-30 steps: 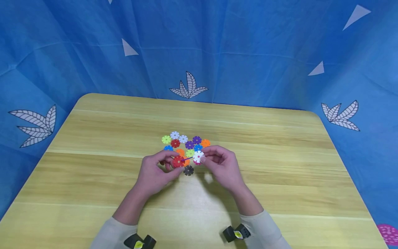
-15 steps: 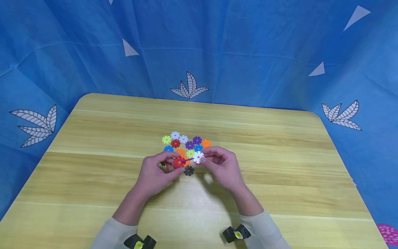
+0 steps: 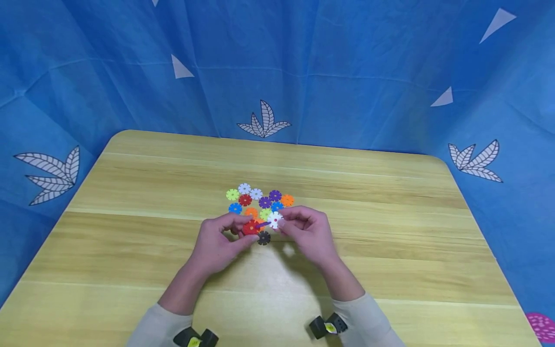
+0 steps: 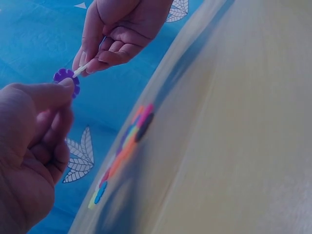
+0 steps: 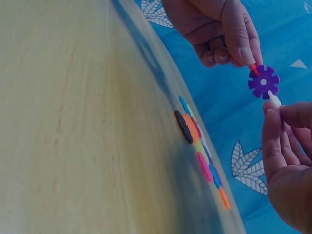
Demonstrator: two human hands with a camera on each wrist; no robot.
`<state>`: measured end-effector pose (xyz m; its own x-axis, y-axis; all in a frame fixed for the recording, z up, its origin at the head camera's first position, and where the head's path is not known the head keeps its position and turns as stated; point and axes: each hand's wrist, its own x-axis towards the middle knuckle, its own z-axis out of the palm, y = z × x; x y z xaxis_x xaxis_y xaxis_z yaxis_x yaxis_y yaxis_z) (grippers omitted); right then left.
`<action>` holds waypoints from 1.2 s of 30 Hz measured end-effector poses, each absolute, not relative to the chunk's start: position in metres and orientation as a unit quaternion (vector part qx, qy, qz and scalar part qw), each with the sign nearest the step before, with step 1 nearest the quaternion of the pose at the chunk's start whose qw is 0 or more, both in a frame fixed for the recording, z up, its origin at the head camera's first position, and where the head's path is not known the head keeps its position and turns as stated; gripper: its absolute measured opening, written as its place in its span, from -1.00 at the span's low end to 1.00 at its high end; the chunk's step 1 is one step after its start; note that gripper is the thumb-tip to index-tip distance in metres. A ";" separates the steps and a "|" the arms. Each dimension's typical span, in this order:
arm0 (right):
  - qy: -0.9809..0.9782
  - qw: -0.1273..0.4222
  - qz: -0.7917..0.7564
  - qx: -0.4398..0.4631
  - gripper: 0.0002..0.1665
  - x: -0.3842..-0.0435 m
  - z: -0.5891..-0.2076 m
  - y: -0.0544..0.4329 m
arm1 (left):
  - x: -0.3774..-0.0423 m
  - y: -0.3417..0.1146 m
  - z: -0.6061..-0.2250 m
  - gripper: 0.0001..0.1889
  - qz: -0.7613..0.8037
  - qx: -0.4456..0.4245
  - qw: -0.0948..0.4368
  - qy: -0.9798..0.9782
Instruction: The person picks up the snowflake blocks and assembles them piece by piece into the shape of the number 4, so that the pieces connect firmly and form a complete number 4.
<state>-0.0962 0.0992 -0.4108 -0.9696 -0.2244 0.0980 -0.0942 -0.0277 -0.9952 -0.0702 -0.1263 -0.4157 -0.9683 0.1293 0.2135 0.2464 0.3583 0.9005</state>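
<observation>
My left hand (image 3: 218, 243) pinches a red notched snowflake disc (image 3: 251, 228) between thumb and fingers. Facing it, my right hand (image 3: 309, 235) grips the edge of a white notched disc (image 3: 274, 220). A purple notched disc (image 5: 257, 84) sits between the two, edge-on in the head view. In the right wrist view the red and white discs meet its rim on opposite sides; how deep the slots fit is too small to tell. All three are held up above the table. The left thumb partly covers the purple disc in the left wrist view.
Loose discs lie flat on the wooden table (image 3: 390, 217) just beyond the hands: a black one (image 3: 263, 238) nearest, then purple (image 3: 275, 195), blue (image 3: 235, 208) and orange (image 3: 287, 200) ones, among several others. A blue patterned cloth (image 3: 347, 72) hangs behind the far edge.
Both hands shift slightly toward each other, and the gap between the red and white discs narrows a little. The loose discs on the table stay where they were.
</observation>
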 end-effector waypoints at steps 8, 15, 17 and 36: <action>0.688 0.044 -0.714 -0.123 -0.79 -0.096 -0.413 0.096 | -0.070 -0.127 -0.418 -0.72 -0.573 -0.121 0.065 -0.808; 0.683 0.044 -0.717 -0.133 -0.81 -0.096 -0.415 0.093 | -0.069 -0.127 -0.418 -0.71 -0.574 -0.116 0.060 -0.809; 0.681 0.044 -0.718 -0.135 -0.82 -0.096 -0.415 0.092 | -0.069 -0.126 -0.418 -0.71 -0.574 -0.118 0.059 -0.808; 0.651 0.088 -0.745 -0.121 -0.71 -0.097 -0.414 0.083 | -0.073 -0.126 -0.419 -0.84 -0.566 -0.134 0.086 -0.809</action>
